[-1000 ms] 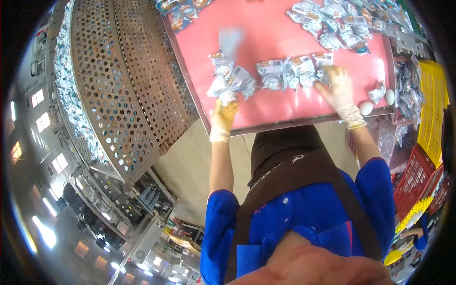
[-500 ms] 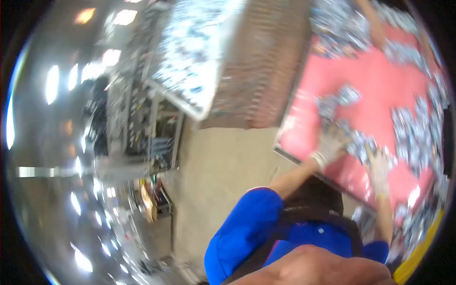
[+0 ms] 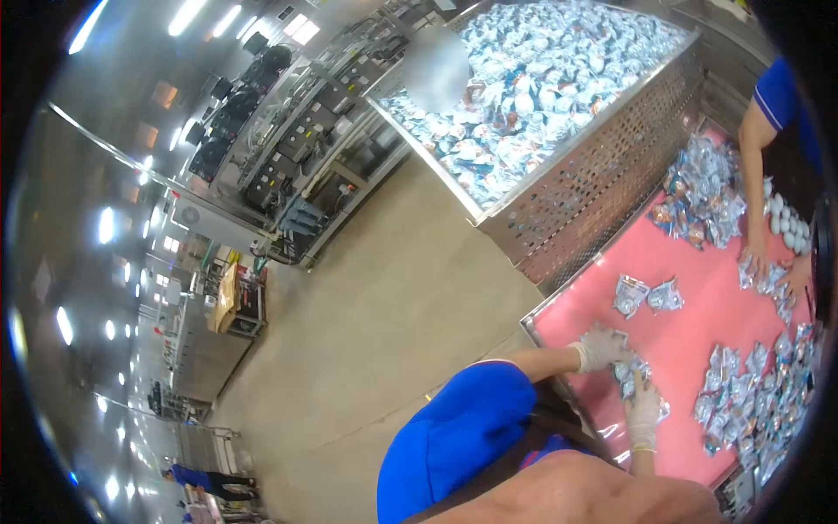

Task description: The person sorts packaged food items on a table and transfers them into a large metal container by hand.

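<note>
Gloved in pale latex, my left hand [image 3: 602,347] rests over small silver packets near the corner of the pink table [image 3: 676,336], its fingers spread. My right hand [image 3: 644,414], in a similar glove, touches the same short row of packets [image 3: 625,375] with its fingers extended and apart. Two loose packets [image 3: 647,295] lie a little beyond my left hand. A larger spread of packets [image 3: 742,402] covers the table's right part, and another pile [image 3: 703,192] sits at its far end.
A perforated metal bin [image 3: 602,166] full of packets stands beyond the table. A co-worker's arm [image 3: 752,175] reaches over the table's far right, near white eggs [image 3: 788,225]. Machines [image 3: 305,148] line the back left; another person [image 3: 209,480] stands at lower left.
The view has swung left, showing the bin's contents and more floor. My left hand, earlier closed around a packet, now lies spread over the row. The co-worker's arms have come into fuller view.
</note>
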The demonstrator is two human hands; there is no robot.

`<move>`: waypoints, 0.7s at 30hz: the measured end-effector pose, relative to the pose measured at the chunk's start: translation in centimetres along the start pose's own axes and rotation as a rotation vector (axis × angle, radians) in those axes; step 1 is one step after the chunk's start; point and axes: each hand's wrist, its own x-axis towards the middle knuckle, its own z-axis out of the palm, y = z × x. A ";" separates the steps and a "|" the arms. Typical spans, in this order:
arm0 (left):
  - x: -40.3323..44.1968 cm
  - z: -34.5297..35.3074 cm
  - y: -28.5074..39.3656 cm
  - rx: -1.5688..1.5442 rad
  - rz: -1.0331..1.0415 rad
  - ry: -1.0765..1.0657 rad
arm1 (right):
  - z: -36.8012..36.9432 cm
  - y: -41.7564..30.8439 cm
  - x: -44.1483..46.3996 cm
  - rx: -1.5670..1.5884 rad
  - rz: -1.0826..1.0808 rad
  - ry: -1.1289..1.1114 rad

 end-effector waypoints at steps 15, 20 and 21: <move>-10.8 -38.2 -5.1 0.282 0.161 1.017 | -31.0 -17.6 6.7 -0.052 -0.392 0.710; -15.3 -47.6 -20.6 0.201 0.248 1.069 | -36.7 -34.5 18.0 0.008 -0.666 0.758; -16.0 -49.2 -25.1 0.147 0.338 1.057 | -37.0 -38.1 21.0 0.056 -0.739 0.771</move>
